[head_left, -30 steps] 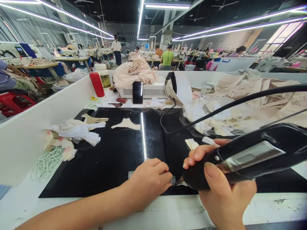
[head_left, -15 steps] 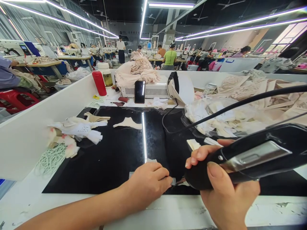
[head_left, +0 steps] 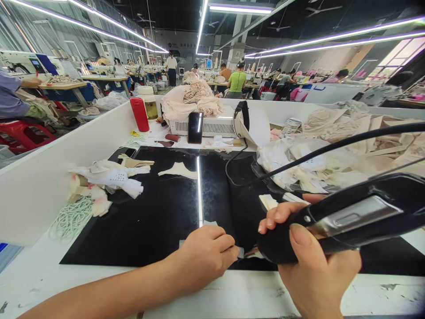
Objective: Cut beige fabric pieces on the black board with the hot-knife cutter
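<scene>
My right hand (head_left: 312, 266) grips a black corded hand tool (head_left: 348, 221) with a metal plate on its side; its front end points left and down at the black mat (head_left: 149, 221). My left hand (head_left: 204, 254) is closed and presses a small grey fabric piece (head_left: 209, 223) flat on the mat, fingertips right beside the tool's tip. Most of the grey piece is hidden under that hand. The tool's black cable (head_left: 332, 148) arcs off to the right.
Cut beige fabric pieces (head_left: 179, 169), white scraps (head_left: 113, 177) and a cord bundle (head_left: 71, 217) lie left on the mat. A bagged fabric pile (head_left: 332, 150) fills the right. At the back stand a white box (head_left: 215, 126), phone (head_left: 195, 127) and red bottle (head_left: 140, 114). Other people work beyond.
Both hands hold nearly the same pose; the view has drifted slightly, with the scene shifting a little right and up.
</scene>
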`<state>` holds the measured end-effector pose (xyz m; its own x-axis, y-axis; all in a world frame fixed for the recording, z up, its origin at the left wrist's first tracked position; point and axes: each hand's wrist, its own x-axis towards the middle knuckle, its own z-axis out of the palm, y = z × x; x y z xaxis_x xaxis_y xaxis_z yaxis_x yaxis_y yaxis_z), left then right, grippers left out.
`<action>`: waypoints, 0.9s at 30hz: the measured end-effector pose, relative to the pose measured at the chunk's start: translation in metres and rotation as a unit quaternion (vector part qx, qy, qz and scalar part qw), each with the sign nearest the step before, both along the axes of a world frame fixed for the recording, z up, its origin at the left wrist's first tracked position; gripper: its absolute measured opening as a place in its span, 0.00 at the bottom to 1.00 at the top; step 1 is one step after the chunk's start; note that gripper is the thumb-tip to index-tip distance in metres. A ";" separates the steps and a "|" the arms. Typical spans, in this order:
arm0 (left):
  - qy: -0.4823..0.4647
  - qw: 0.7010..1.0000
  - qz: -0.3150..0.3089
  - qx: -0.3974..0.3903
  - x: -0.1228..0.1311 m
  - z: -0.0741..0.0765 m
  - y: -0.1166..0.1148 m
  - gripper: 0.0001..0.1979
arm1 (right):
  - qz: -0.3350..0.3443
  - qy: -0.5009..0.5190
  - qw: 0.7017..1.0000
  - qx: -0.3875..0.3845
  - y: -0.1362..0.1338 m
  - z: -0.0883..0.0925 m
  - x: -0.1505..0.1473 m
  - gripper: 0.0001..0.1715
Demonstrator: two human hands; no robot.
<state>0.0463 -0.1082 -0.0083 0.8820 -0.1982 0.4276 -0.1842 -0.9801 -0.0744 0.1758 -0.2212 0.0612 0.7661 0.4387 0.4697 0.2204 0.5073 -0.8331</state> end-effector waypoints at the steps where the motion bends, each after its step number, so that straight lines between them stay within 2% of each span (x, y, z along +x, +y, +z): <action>1: 0.001 1.000 -0.001 0.002 0.000 0.001 0.000 0.07 | -0.003 0.002 1.000 0.001 0.001 0.002 0.000 0.21; 6: -0.008 1.000 0.008 0.004 -0.002 0.004 -0.001 0.09 | -0.023 0.020 0.999 0.027 0.005 0.010 0.001 0.23; 15: -0.001 1.000 0.017 -0.012 -0.001 0.004 -0.006 0.09 | -0.026 -0.010 1.000 0.005 0.004 -0.003 0.007 0.22; 27: -0.006 0.999 0.021 -0.029 -0.005 0.004 -0.003 0.10 | -0.022 0.001 1.000 0.006 0.006 0.004 -0.001 0.19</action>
<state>0.0411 -0.1109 -0.0046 0.8837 -0.1364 0.4477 -0.1431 -0.9895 -0.0189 0.1751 -0.2154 0.0653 0.7855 0.3985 0.4734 0.2413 0.5072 -0.8274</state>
